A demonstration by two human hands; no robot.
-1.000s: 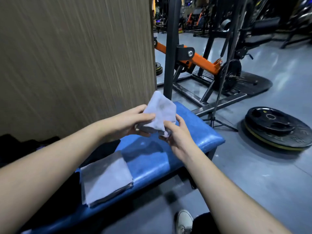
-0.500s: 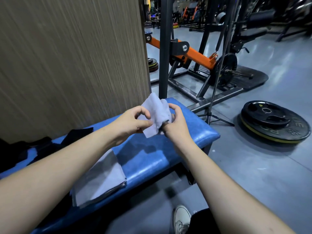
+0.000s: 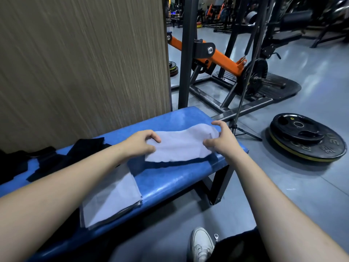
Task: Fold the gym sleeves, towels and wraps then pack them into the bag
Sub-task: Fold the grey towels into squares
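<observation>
Unfolded since half a second ago: the small white towel (image 3: 179,146), then bunched between both hands above the bench, is now stretched out into a long strip, and the hands have moved apart to its two ends.

Left hand (image 3: 139,143) pinches the towel's left end, thumb and forefinger curled onto the cloth. Right hand (image 3: 220,139) grips the right end, thumb under the near edge, fingers arched over the far one. Towel sags slightly in the middle and casts a shadow on the blue bench (image 3: 170,178); cannot tell whether its near edge touches the pad. It sits over the bench's right end, close to the right edge.

Folded white towel (image 3: 111,195) lies flat at the bench's near edge, left of the stretched one, partly under the left forearm. Black cloth items (image 3: 62,159) lie spread along the far left of the bench, against the wood-grain wall panel (image 3: 81,63).

Floor to the right: stacked black weight plates (image 3: 306,137). Beyond the bench's right end, an orange-and-black machine frame (image 3: 217,57). White sneaker (image 3: 201,242) at the bottom edge.
</observation>
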